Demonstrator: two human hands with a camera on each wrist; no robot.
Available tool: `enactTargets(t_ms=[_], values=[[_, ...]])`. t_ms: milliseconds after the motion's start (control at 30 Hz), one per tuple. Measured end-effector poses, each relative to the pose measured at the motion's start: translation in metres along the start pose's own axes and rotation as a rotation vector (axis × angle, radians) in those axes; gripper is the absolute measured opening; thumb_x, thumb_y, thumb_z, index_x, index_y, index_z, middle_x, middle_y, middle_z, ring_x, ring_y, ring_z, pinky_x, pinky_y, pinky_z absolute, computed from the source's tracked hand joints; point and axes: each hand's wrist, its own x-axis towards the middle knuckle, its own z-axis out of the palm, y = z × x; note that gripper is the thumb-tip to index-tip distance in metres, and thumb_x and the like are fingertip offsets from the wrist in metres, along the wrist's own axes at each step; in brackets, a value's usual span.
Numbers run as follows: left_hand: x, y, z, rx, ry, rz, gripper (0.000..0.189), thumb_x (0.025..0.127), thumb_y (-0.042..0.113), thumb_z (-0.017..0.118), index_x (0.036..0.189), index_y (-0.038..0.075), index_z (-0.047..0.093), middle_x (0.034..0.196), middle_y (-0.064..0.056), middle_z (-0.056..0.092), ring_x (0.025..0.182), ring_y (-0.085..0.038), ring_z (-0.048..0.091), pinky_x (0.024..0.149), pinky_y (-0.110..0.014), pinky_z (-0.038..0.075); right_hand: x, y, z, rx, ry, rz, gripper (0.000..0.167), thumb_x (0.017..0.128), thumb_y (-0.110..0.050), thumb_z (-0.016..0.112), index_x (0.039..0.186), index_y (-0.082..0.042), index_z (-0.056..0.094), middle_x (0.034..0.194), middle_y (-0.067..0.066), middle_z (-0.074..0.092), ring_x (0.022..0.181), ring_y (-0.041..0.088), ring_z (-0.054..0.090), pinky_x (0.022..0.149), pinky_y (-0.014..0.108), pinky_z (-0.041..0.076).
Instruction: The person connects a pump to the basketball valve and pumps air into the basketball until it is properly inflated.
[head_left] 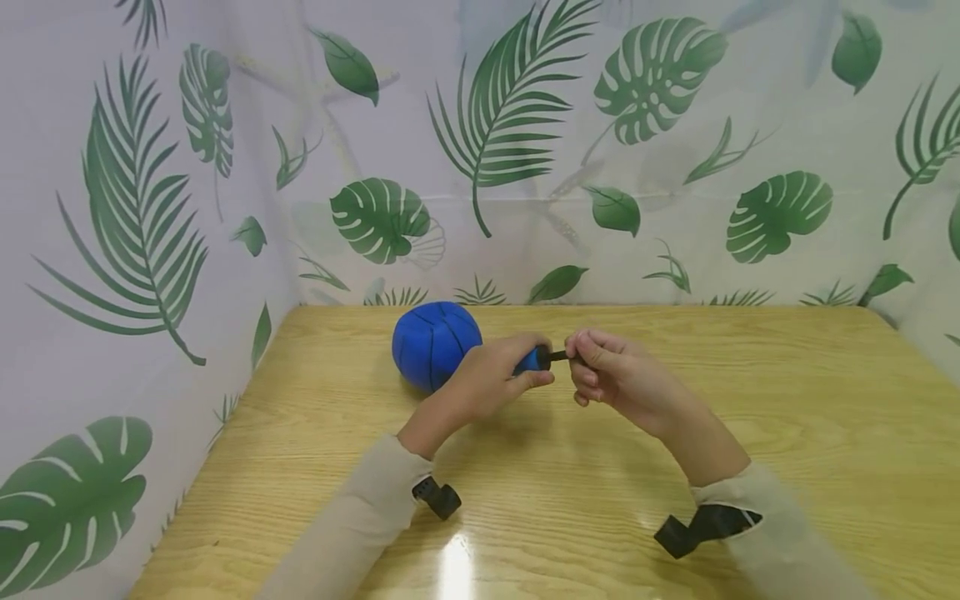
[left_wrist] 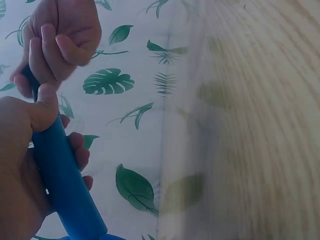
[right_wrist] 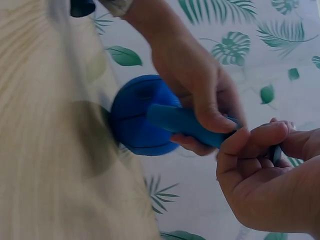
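Note:
A blue ball (head_left: 429,343) with black seam lines sits toward the back of the table, its top slightly flattened. My left hand (head_left: 486,379) wraps around the blue barrel of a hand pump (left_wrist: 70,180), just right of the ball. In the right wrist view, the barrel's far end overlaps the ball (right_wrist: 135,122). A short black rod (head_left: 558,356) sticks out of the barrel's right end. My right hand (head_left: 621,377) grips the pump's dark handle (right_wrist: 275,154) at the rod's outer end, with most of that handle hidden by the fingers.
The wood-grain table (head_left: 525,500) reaches back to a pale curtain (head_left: 517,250) printed with green leaves, which also runs along the left side. Black wrist cameras (head_left: 437,498) sit at both sleeve cuffs.

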Motion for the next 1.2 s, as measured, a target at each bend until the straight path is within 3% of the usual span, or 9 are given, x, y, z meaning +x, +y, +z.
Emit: enactTargets(t_ms=[233, 400, 533, 633, 767, 867, 1000, 1200], values=[[-0.001, 0.003, 0.003, 0.019, -0.026, 0.027, 0.041, 0.103, 0.038, 0.059, 0.139, 0.017, 0.056, 0.130, -0.001, 0.069, 0.113, -0.017, 0.067, 0.096, -0.038, 0.054, 0.007, 0.013, 0.010, -0.040, 0.084, 0.083, 0.029, 0.110, -0.038, 0.042, 0.100, -0.014, 0.054, 0.071, -0.006, 0.044, 0.061, 0.009, 0.042, 0.069, 0.027, 0.045], [-0.002, 0.001, 0.003, -0.035, -0.053, -0.007, 0.042, 0.104, 0.040, 0.058, 0.141, 0.021, 0.055, 0.135, 0.000, 0.066, 0.118, -0.017, 0.065, 0.100, -0.039, 0.052, 0.005, 0.005, 0.006, -0.073, 0.087, 0.141, 0.027, 0.110, -0.034, 0.044, 0.104, -0.010, 0.056, 0.072, -0.005, 0.046, 0.063, 0.009, 0.040, 0.070, 0.027, 0.044], [-0.003, -0.002, 0.002, -0.087, -0.071, -0.042, 0.043, 0.104, 0.044, 0.055, 0.140, 0.022, 0.055, 0.128, 0.001, 0.068, 0.108, -0.015, 0.065, 0.095, -0.038, 0.053, 0.000, -0.008, -0.001, -0.098, 0.070, 0.157, 0.027, 0.111, -0.034, 0.044, 0.102, -0.013, 0.059, 0.071, -0.006, 0.049, 0.062, 0.009, 0.040, 0.071, 0.028, 0.045], [-0.003, -0.004, 0.000, -0.091, -0.063, -0.060, 0.046, 0.104, 0.047, 0.053, 0.141, 0.020, 0.054, 0.123, 0.000, 0.068, 0.106, -0.016, 0.064, 0.093, -0.039, 0.053, -0.008, -0.022, -0.011, -0.076, 0.076, 0.123, 0.029, 0.111, -0.034, 0.042, 0.097, -0.016, 0.060, 0.066, -0.007, 0.048, 0.058, 0.012, 0.036, 0.071, 0.028, 0.044], [-0.004, -0.007, -0.003, -0.095, -0.044, -0.083, 0.049, 0.104, 0.046, 0.055, 0.145, 0.019, 0.051, 0.133, -0.001, 0.064, 0.119, -0.018, 0.062, 0.102, -0.043, 0.051, -0.023, -0.042, -0.025, -0.022, 0.078, 0.029, 0.031, 0.113, -0.030, 0.038, 0.096, -0.015, 0.059, 0.062, -0.005, 0.043, 0.059, 0.019, 0.028, 0.067, 0.029, 0.041], [-0.003, -0.008, -0.005, -0.101, -0.044, -0.080, 0.047, 0.105, 0.044, 0.055, 0.144, 0.019, 0.051, 0.133, -0.001, 0.064, 0.119, -0.019, 0.062, 0.102, -0.044, 0.051, -0.031, -0.050, -0.029, -0.029, 0.057, -0.018, 0.030, 0.113, -0.027, 0.038, 0.098, -0.013, 0.059, 0.064, -0.003, 0.043, 0.061, 0.020, 0.030, 0.066, 0.030, 0.041], [-0.002, -0.007, -0.005, -0.092, -0.034, -0.064, 0.046, 0.104, 0.047, 0.054, 0.141, 0.019, 0.052, 0.128, -0.001, 0.065, 0.114, -0.018, 0.064, 0.099, -0.042, 0.052, -0.028, -0.046, -0.025, -0.022, 0.013, -0.067, 0.029, 0.113, -0.027, 0.037, 0.100, -0.013, 0.059, 0.068, -0.004, 0.043, 0.061, 0.019, 0.034, 0.067, 0.030, 0.043], [0.000, -0.004, -0.002, -0.064, 0.018, -0.050, 0.039, 0.103, 0.043, 0.058, 0.134, 0.019, 0.056, 0.117, 0.000, 0.068, 0.099, -0.017, 0.064, 0.089, -0.039, 0.053, -0.010, -0.020, -0.013, 0.155, -0.101, -0.070, 0.032, 0.113, -0.032, 0.031, 0.101, -0.015, 0.055, 0.071, -0.006, 0.040, 0.061, 0.020, 0.027, 0.071, 0.026, 0.044]])
